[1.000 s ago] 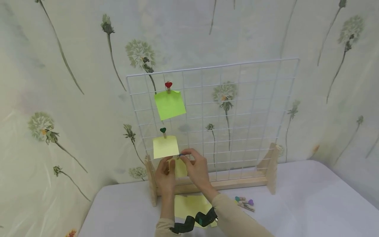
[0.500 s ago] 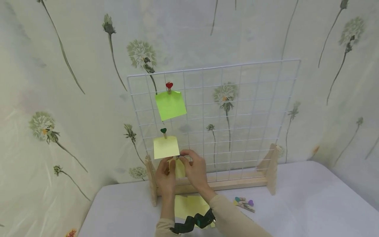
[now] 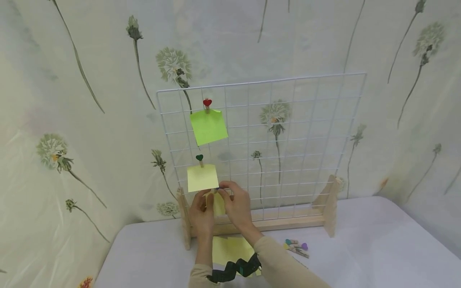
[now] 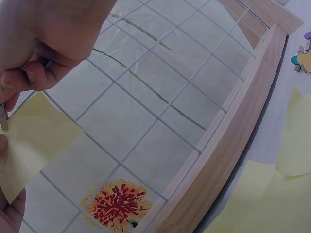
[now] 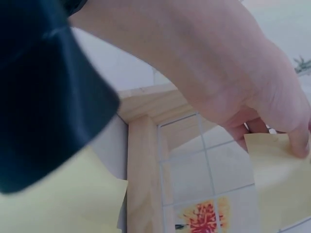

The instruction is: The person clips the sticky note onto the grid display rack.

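Note:
A pale yellow sticky note (image 3: pixel 219 206) lies against the lower left of a white wire grid panel (image 3: pixel 281 152). My left hand (image 3: pixel 201 212) pinches its left side between thumb and fingers. At the note's top edge, my right hand (image 3: pixel 238 206) pinches a small wooden clothespin (image 4: pixel 4 116), with a bit of blue showing at the fingertips in the head view. Whether the clothespin's tips have the wire between them cannot be told. Directly above hangs another yellow note (image 3: pixel 202 179) under a green heart clothespin (image 3: pixel 199 158). Higher up, a red heart clothespin (image 3: pixel 207 103) holds a bright green note (image 3: pixel 209 127).
Wooden feet (image 3: pixel 330 208) and a wooden bar (image 3: pixel 288 222) support the panel on a white-covered table (image 3: pixel 378 240). Loose yellow notes (image 3: pixel 230 250) lie beneath my forearms. To their right is a small pile of heart clothespins (image 3: pixel 297 248). A flower-printed curtain (image 3: pixel 108 60) hangs behind.
My right hand has shifted very slightly left, and less of the blue on the clothespin shows. The left hand stays on the note.

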`<act>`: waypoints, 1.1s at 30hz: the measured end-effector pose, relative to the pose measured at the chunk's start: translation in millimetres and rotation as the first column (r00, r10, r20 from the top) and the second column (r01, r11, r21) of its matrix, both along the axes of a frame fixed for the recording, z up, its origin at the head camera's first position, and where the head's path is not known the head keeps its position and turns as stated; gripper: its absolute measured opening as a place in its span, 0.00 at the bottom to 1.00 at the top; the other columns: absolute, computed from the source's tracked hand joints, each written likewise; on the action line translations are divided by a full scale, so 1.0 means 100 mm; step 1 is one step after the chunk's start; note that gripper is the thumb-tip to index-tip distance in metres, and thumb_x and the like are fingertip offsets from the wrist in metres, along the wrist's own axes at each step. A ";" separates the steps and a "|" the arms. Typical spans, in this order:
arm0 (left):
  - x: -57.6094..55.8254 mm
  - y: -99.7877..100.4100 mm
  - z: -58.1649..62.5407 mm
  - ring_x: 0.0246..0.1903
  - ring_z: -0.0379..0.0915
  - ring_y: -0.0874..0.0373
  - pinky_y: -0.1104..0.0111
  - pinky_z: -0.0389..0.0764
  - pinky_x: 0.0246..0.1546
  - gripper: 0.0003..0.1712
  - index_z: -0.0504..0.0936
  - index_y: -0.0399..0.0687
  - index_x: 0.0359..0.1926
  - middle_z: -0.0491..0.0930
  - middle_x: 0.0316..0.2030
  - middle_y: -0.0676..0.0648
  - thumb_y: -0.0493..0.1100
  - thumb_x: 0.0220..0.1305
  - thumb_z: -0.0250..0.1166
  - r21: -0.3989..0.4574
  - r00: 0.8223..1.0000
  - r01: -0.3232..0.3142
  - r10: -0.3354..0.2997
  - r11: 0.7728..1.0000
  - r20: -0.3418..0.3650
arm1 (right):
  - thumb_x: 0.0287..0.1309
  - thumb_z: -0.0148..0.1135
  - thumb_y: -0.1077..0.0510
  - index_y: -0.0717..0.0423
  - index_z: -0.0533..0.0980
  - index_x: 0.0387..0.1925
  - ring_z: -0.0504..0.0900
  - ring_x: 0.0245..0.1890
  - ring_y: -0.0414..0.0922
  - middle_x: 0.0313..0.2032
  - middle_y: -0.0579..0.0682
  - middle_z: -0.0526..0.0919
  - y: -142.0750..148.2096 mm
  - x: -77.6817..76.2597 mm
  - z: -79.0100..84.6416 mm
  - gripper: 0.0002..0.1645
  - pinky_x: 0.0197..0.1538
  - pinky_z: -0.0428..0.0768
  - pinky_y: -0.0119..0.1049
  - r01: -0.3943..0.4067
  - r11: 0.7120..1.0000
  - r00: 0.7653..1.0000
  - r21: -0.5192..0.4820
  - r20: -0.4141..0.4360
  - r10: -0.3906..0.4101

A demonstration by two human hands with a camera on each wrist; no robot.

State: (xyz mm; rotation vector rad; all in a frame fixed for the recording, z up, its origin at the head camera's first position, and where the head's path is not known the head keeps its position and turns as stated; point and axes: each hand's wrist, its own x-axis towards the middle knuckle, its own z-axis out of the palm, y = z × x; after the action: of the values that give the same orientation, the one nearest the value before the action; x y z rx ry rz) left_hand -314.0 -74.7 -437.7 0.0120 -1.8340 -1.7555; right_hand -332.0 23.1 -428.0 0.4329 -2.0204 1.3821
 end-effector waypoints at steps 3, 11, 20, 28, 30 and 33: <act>0.07 0.00 0.08 0.35 0.81 0.43 0.77 0.74 0.27 0.09 0.80 0.38 0.44 0.83 0.41 0.35 0.35 0.63 0.60 -0.005 1.000 0.011 -0.011 1.000 -0.010 | 0.58 0.62 0.61 0.55 0.79 0.42 0.85 0.23 0.47 0.40 0.53 0.84 0.00 0.00 0.01 0.09 0.20 0.76 0.24 0.002 1.000 1.000 0.023 0.002 -0.002; 0.04 0.00 0.01 0.45 0.80 0.41 0.71 0.79 0.34 0.09 0.81 0.42 0.44 0.81 0.49 0.37 0.37 0.63 0.62 -0.002 1.000 -0.007 0.007 1.000 -0.003 | 0.58 0.63 0.60 0.54 0.79 0.41 0.83 0.21 0.43 0.41 0.50 0.85 -0.01 0.01 0.01 0.09 0.20 0.76 0.25 0.046 0.997 0.999 0.064 0.023 -0.048; -0.09 -0.02 -0.11 0.48 0.78 0.38 0.56 0.82 0.41 0.10 0.80 0.43 0.46 0.80 0.50 0.36 0.38 0.64 0.61 -0.010 1.000 0.000 0.000 1.000 0.001 | 0.59 0.62 0.59 0.51 0.80 0.42 0.83 0.35 0.39 0.40 0.47 0.86 -0.02 0.01 0.01 0.09 0.27 0.77 0.25 0.119 0.987 0.993 0.111 -0.031 -0.116; -0.12 -0.03 -0.18 0.52 0.77 0.40 0.52 0.80 0.43 0.10 0.81 0.53 0.46 0.80 0.52 0.42 0.44 0.64 0.61 -0.020 1.000 0.015 -0.016 1.000 -0.017 | 0.60 0.60 0.63 0.50 0.79 0.47 0.65 0.11 0.30 0.42 0.47 0.86 -0.01 0.01 -0.01 0.13 0.15 0.67 0.25 0.091 0.989 0.996 0.120 -0.006 -0.091; -0.12 -0.03 -0.17 0.48 0.79 0.42 0.58 0.81 0.37 0.09 0.81 0.52 0.45 0.82 0.48 0.42 0.43 0.64 0.61 -0.030 1.000 0.011 -0.012 0.999 -0.027 | 0.60 0.58 0.64 0.50 0.78 0.48 0.62 0.08 0.29 0.43 0.48 0.85 0.00 0.02 -0.01 0.14 0.13 0.66 0.25 0.077 0.990 0.997 0.118 0.005 -0.078; -0.12 -0.03 -0.18 0.44 0.81 0.42 0.61 0.81 0.33 0.09 0.81 0.50 0.45 0.83 0.46 0.41 0.41 0.64 0.61 -0.050 0.999 -0.005 0.003 0.999 -0.047 | 0.60 0.56 0.65 0.49 0.78 0.50 0.62 0.05 0.28 0.45 0.49 0.85 0.01 0.04 -0.02 0.18 0.10 0.66 0.26 0.040 0.994 0.998 0.105 0.040 -0.044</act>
State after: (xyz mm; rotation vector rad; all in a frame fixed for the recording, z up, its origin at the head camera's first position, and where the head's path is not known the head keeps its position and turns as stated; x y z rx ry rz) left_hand -325.7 -77.9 -455.5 -0.0449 -1.8427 -1.6920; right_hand -327.9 24.0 -429.6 0.4077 -2.1310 1.2745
